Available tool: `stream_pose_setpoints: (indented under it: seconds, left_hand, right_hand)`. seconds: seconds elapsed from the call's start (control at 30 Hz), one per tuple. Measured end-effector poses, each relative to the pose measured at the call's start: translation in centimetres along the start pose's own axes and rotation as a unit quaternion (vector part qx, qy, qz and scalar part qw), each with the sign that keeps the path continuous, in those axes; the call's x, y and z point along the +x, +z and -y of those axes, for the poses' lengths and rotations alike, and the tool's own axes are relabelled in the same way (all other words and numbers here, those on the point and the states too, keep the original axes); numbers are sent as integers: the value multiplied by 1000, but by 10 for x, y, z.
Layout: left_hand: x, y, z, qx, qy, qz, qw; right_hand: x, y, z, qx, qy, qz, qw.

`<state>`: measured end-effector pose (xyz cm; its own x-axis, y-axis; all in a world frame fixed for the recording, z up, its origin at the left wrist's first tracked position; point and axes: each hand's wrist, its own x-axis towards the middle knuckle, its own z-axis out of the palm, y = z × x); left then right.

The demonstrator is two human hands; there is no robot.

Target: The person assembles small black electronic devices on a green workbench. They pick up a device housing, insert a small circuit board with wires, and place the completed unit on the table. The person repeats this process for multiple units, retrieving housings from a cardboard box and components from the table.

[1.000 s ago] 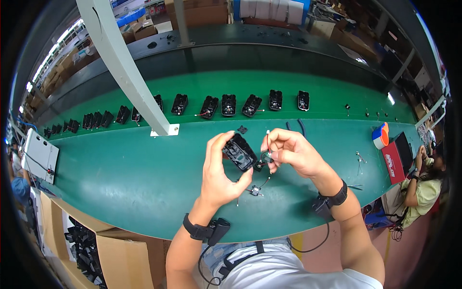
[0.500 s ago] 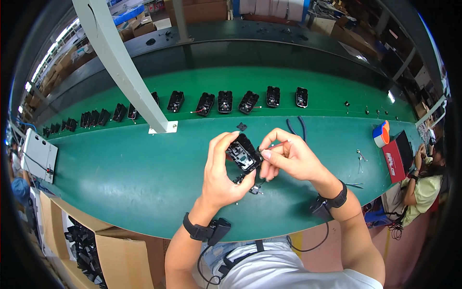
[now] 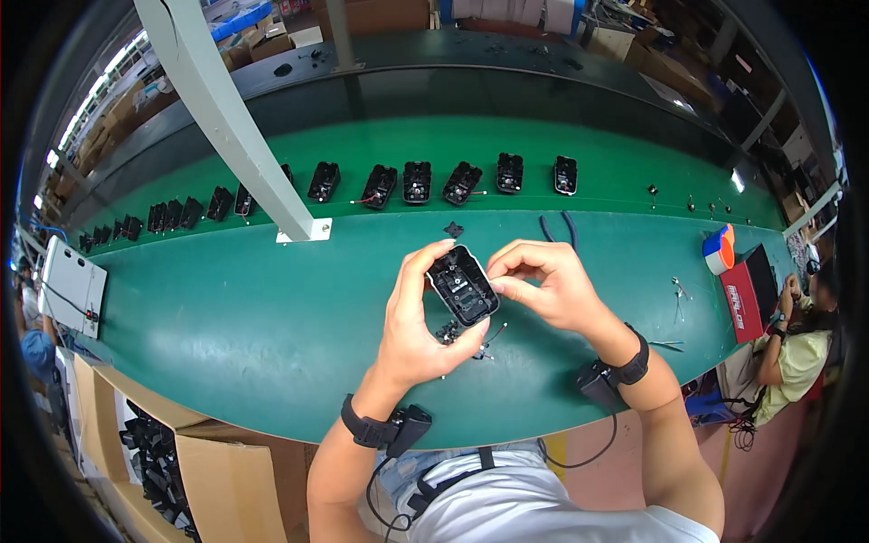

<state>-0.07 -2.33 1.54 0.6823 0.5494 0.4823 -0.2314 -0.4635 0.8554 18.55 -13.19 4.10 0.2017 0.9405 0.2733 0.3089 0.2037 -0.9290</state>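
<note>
Workshop floor, fisheye view: dark green workbench (image 3: pixel 199 308) curving across the whole middle of the frame, with a brighter green strip (image 3: pixel 380 136) along its far side. Pale grey metal post (image 3: pixel 208 100), upper left, footed by a bolted plate. Open brown cardboard box (image 3: pixel 226 480), lower left, holding a heap of black plastic pieces (image 3: pixel 158 466). Another person in a pale yellow top (image 3: pixel 801 362), right edge.

Left hand (image 3: pixel 412 317), centre of frame: grasping an open black plastic housing (image 3: pixel 463 285) by its sides, hollow face up, tilted. Right hand (image 3: pixel 548 285), just right of it: thumb and forefinger drawn together at the housing's right rim, other fingers curled; cannot tell whether anything is pinched between them. Black strapped device on each wrist.

White flat case (image 3: pixel 68 290), far left. Red-and-black box (image 3: pixel 747 299), right, beside an orange, white and blue cup (image 3: pixel 720 249). Row of similar black housings (image 3: pixel 416 183) on the bright strip, upper left to upper centre, some trailing red wires. Dark blue-handled tool (image 3: pixel 570 231), above the right hand. Thin pointed tool (image 3: pixel 667 343), lower right of the bench. Small metal parts with wires (image 3: pixel 679 294), right. Small black star-shaped piece (image 3: pixel 453 230), just above the held housing.
</note>
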Motion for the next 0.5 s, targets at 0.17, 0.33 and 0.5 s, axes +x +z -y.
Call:
stream_pose_setpoints:
  seconds: [0.17,0.33,0.5]
  left_hand:
    - [2,-9,10,86,-2,-76,993]
    - [9,-17,23,109,-50,-138,983]
    - [7,-11,28,176,-38,-118,977]
  right_hand:
    - [4,-4,-5,-77,-6,-2,997]
    - [13,-45,-13,-315,63,29,947]
    - [13,-48,-25,-320,63,49,944]
